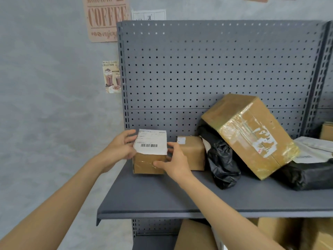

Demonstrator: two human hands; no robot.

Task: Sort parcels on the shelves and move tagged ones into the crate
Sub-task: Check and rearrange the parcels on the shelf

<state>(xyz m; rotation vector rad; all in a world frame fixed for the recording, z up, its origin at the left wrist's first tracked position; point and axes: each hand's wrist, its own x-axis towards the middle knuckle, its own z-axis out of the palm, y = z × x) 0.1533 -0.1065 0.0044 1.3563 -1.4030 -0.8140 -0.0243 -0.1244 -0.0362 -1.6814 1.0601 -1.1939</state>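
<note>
1. Head view, hands: the left hand grasps the left side of a small cardboard box, its fingers curled round the upper left edge. The right hand grasps the same box from the right, thumb across the front face and fingers behind the right edge.
2. The small cardboard box sits at the left end of the grey metal shelf, close to the perforated back panel. A white shipping label with a barcode covers its top and laps over the front edge.
3. Just to the right, touching or nearly touching the right hand, stands a second small brown box with a small white sticker on its top corner.
4. Further right, a black plastic-wrapped parcel lies on the shelf, and a large taped cardboard box leans tilted on top of it.
5. At the right edge, a white mailer bag rests on another black wrapped parcel.
6. Below the shelf, more cardboard boxes show on the lower level.
7. On the grey wall behind, a coffee poster and a smaller drinks poster hang left of the shelving.
</note>
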